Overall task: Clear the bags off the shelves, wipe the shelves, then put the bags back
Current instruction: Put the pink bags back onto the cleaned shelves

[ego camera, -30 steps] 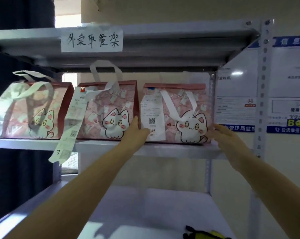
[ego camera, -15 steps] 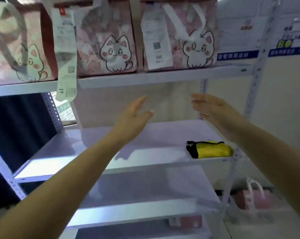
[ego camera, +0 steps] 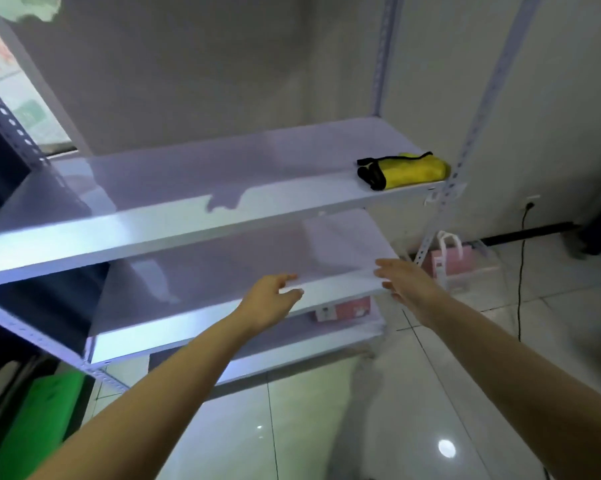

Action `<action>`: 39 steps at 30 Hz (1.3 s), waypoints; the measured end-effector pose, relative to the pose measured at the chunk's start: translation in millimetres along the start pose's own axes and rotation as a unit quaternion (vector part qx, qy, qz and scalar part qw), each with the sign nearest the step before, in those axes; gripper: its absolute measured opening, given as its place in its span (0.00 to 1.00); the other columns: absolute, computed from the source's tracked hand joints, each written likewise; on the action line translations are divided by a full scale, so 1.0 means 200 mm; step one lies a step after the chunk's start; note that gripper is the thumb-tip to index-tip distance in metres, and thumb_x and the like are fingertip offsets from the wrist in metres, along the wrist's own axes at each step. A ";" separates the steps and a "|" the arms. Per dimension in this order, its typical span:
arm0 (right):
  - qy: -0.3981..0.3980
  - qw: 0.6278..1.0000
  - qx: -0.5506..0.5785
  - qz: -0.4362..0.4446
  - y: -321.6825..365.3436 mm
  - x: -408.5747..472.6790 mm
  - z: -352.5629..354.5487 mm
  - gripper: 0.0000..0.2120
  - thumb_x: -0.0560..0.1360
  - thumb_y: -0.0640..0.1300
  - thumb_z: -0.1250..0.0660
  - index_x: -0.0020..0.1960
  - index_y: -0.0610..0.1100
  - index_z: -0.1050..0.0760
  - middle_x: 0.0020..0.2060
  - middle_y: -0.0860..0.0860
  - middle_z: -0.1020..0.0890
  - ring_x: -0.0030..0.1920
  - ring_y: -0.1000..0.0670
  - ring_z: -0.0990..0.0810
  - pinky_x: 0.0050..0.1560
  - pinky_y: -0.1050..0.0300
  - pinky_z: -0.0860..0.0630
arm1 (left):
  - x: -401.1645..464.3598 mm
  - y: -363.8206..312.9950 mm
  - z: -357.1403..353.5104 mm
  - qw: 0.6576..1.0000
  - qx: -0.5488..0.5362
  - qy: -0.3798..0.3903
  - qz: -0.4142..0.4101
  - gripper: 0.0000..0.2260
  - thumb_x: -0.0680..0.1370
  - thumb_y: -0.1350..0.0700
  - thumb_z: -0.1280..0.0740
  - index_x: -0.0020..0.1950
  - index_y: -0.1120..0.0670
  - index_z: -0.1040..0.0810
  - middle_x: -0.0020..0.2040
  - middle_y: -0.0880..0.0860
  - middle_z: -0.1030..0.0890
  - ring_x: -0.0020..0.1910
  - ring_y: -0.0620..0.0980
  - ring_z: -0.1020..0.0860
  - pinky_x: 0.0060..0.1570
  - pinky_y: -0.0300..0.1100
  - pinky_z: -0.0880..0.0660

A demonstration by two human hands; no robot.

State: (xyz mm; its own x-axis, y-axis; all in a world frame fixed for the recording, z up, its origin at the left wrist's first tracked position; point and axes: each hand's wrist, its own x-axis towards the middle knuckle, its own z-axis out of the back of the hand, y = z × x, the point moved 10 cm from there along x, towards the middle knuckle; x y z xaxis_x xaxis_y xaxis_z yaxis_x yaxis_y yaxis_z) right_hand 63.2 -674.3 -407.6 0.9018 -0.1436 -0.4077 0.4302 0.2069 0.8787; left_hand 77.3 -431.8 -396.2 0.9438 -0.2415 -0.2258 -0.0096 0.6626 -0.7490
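Left hand [ego camera: 269, 303] and right hand [ego camera: 408, 284], both empty with fingers relaxed, at frame centre before the shelf [ego camera: 188, 320]. Yellow cloth [ego camera: 406, 169] upper right; pink bag [ego camera: 453, 266] on floor.

A plain off-white wall [ego camera: 195, 64] fills the view from ten to two o'clock. Glossy pale floor tiles [ego camera: 326, 427] spread from five to seven, catching a round lamp reflection [ego camera: 447, 448] at five. At three o'clock a black cord [ego camera: 520, 271] hangs from a wall socket [ego camera: 530, 203], and something bright green [ego camera: 32, 427] stands at eight.
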 end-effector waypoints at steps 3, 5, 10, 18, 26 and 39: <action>-0.021 0.999 -0.014 -0.026 -0.15 0.07 0.00 0.20 0.77 0.44 0.35 0.69 0.45 0.29 0.64 0.47 0.26 0.62 0.46 0.26 0.65 0.48 0.31 | 0.03 0.20 -0.11 0.999 0.004 0.013 0.039 0.21 0.79 0.51 0.36 0.72 0.52 0.31 0.72 0.50 0.30 0.69 0.49 0.31 0.62 0.39 0.34; -0.020 0.999 -0.017 -0.035 -0.24 0.13 -0.02 0.20 0.77 0.44 0.36 0.68 0.45 0.29 0.63 0.48 0.26 0.61 0.46 0.26 0.64 0.50 0.31 | 0.06 0.31 -0.19 0.998 0.000 0.014 0.063 0.22 0.79 0.52 0.36 0.73 0.52 0.32 0.72 0.51 0.31 0.69 0.50 0.31 0.63 0.40 0.34; 0.014 0.997 -0.047 -0.058 -0.59 0.36 -0.11 0.15 0.77 0.40 0.37 0.63 0.43 0.26 0.57 0.47 0.26 0.55 0.48 0.28 0.57 0.52 0.33 | 0.22 0.62 -0.50 0.993 -0.006 0.031 0.111 0.25 0.79 0.49 0.36 0.74 0.54 0.35 0.73 0.53 0.32 0.71 0.51 0.33 0.68 0.43 0.36; 0.005 0.998 -0.034 -0.058 -1.45 0.90 -0.28 0.19 0.77 0.39 0.36 0.68 0.41 0.29 0.59 0.49 0.25 0.54 0.51 0.27 0.47 0.64 0.30 | 0.58 1.20 -1.16 0.989 -0.069 0.025 0.125 0.27 0.78 0.43 0.35 0.75 0.48 0.36 0.74 0.48 0.34 0.71 0.48 0.34 0.69 0.49 0.35; 0.012 1.000 0.006 -0.023 -2.05 1.43 -0.35 0.24 0.77 0.41 0.35 0.72 0.47 0.33 0.70 0.47 0.31 0.66 0.46 0.29 0.57 0.55 0.33 | 0.96 1.69 -1.61 0.993 -0.051 -0.014 0.104 0.31 0.77 0.39 0.38 0.77 0.49 0.41 0.76 0.49 0.38 0.73 0.50 0.37 0.71 0.50 0.37; 0.021 0.994 -0.017 0.106 -2.40 1.84 -0.39 0.33 0.72 0.47 0.28 0.73 0.54 0.37 0.73 0.51 0.35 0.72 0.50 0.37 0.69 0.50 0.35 | 1.29 1.94 -1.89 0.994 -0.055 -0.077 0.061 0.41 0.70 0.34 0.33 0.77 0.45 0.45 0.77 0.49 0.41 0.75 0.51 0.39 0.70 0.50 0.37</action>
State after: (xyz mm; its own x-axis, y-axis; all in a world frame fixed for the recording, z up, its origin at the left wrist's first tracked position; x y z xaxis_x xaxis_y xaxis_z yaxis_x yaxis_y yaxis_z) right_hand 191.8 -751.3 -999.8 0.9728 -0.0535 -0.2252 0.2313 0.2618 0.9370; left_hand 191.7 -504.4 -980.8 0.9725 -0.0469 -0.2281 -0.1558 0.5967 -0.7872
